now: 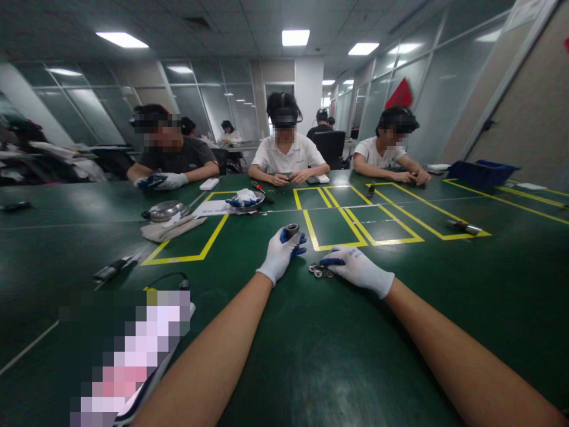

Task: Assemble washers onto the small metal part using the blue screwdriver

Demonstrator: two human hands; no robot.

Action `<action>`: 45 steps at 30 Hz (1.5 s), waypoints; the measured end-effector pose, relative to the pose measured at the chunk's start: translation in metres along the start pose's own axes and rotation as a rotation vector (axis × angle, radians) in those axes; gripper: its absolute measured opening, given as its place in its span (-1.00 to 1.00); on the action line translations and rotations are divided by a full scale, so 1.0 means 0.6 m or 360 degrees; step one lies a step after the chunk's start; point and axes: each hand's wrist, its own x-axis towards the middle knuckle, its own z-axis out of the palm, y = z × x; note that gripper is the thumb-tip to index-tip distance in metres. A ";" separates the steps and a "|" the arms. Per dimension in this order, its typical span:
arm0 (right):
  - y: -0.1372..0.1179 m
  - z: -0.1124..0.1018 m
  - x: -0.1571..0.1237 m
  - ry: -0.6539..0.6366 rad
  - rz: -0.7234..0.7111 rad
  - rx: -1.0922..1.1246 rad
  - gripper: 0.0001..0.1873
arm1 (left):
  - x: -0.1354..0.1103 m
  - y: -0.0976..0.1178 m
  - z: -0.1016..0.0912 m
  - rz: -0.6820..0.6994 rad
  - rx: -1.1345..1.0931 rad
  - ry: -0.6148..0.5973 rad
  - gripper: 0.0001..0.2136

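My left hand (pixel 281 256), in a white glove with blue palm and fingertips, is closed around a dark hollow cylinder (pixel 292 230). The cylinder stands roughly upright, its round open end facing up. Just right of it, my right hand (pixel 353 267), gloved the same way, rests low over a small heap of metal rings (pixel 318 271). Its fingers are together and bent down to the heap's right side. Whatever may be between those fingertips is hidden.
Yellow tape rectangles (pixel 338 247) mark the green table (pixel 293 356). Left are a torch-like black tool (pixel 111 270), beige cloth (pixel 173 230), metal dish (pixel 166 210) and blurred phone-like device (pixel 133 367). Another cylinder (pixel 464 227) and a blue bin (pixel 482 172) lie right. Three people sit opposite.
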 end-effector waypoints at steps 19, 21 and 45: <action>-0.029 0.042 0.030 0.0970 0.0014 -0.0177 -0.86 | -0.016 -0.002 0.010 0.0716 0.1512 -0.0338 -0.63; -0.029 0.043 0.031 0.0951 -0.0007 -0.0216 -0.88 | -0.017 -0.002 0.011 0.0729 0.1552 -0.0339 -0.65; -0.024 0.038 0.028 0.0890 -0.0180 -0.0241 -0.83 | -0.025 0.006 0.018 0.0786 0.1720 -0.0530 -0.65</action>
